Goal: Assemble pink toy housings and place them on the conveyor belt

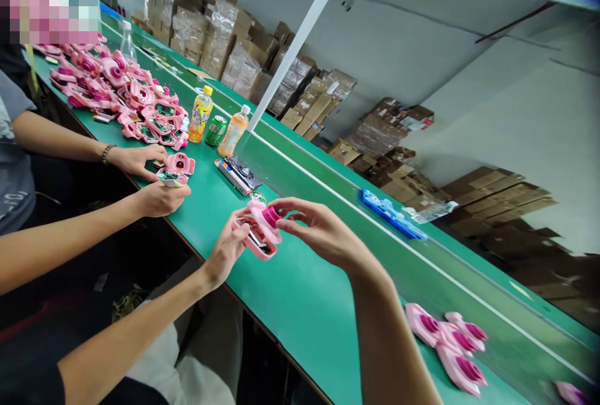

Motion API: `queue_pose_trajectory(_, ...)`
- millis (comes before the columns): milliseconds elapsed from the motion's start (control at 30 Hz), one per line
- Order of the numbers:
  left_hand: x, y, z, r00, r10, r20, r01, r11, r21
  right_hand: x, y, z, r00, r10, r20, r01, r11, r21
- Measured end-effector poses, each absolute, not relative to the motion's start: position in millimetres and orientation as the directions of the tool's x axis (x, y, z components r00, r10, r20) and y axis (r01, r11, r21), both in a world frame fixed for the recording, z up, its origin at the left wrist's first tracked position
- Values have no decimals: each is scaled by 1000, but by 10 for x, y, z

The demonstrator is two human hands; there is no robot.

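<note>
My left hand (228, 249) grips the lower half of a pink plastic toy shell (257, 244) just above the green table (300, 292). My right hand (315, 228) pinches the upper pink shell piece with a magenta round lens (268, 215) and holds it against the lower half. The two halves sit tilted apart, with dark inner parts showing between them. Both hands are close together near the table's near edge.
A co-worker's hands (154, 180) hold a pink toy (177, 167) to my left. A heap of pink shells (117, 95) lies far left. Two bottles and a can (216, 127), a dark tray (237, 174), a blue part (392, 214) and finished pink pieces (450, 345) lie around.
</note>
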State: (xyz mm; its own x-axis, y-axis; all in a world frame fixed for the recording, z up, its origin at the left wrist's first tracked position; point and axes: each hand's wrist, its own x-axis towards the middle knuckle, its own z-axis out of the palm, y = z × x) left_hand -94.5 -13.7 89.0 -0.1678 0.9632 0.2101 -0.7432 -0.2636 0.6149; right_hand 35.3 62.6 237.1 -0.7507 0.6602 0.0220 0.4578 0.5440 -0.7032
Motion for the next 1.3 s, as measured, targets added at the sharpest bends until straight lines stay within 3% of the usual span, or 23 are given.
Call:
queue_pose_trajectory(167, -1061, -21, 1048, -148, 955, 258, -717, -283, 637, 309, 781, 2595, -788, 609, -90, 501, 549, -669)
queue_pose_trajectory(367, -1144, -104, 1127, -186, 945, 270, -489, -327, 809, 232, 819, 2465, -584, 788, -195, 725, 397, -563)
queue_pose_trajectory(433, -1120, -141, 1112, -156, 940, 305, -374, -342, 862, 204, 794, 2381, -523, 826, -210, 755, 333, -565)
queue_pose_trajectory(500, -1093, -154, 1088, -157, 944, 290, -374, -329, 867, 205, 771, 2337, -547, 801, -244, 732, 316, -603)
queue_pose_trajectory(600, -1091, -133, 1047, -135, 974, 183, -578, -227, 784, 274, 763, 2343, -699, 646, -306, 632, 358, -687)
queue_pose_trajectory(700, -1135, -120, 1009, 25, 995, 98, -777, -43, 627, 372, 774, 2344, -786, 530, -318, 555, 379, -741)
queue_pose_trajectory(900, -1217, -152, 963, 173, 985, -13, -914, 165, 370, 465, 717, 2222, -764, 607, -218, 495, 336, -801)
queue_pose_trajectory(1033, -1199, -125, 951, 271, 962, -25, -906, 264, 332, 486, 668, 2142, -760, 629, -161, 428, 300, -853)
queue_pose_trajectory(1100, -1155, -122, 946, 184, 983, -7, -906, 173, 387, 474, 657, 2083, -720, 687, -98, 399, 294, -869)
queue_pose_trajectory(1167, -1103, -139, 940, -32, 998, 54, -832, -57, 552, 439, 651, 2013, -636, 770, -43, 422, 301, -855)
queue_pose_trajectory(1233, -1061, -174, 932, -246, 951, 184, -597, -299, 744, 387, 640, 1954, -525, 851, 14, 508, 327, -797)
queue_pose_trajectory(1300, -1041, -210, 928, -325, 894, 309, -338, -415, 844, 326, 610, 1931, -426, 900, 92, 615, 363, -700)
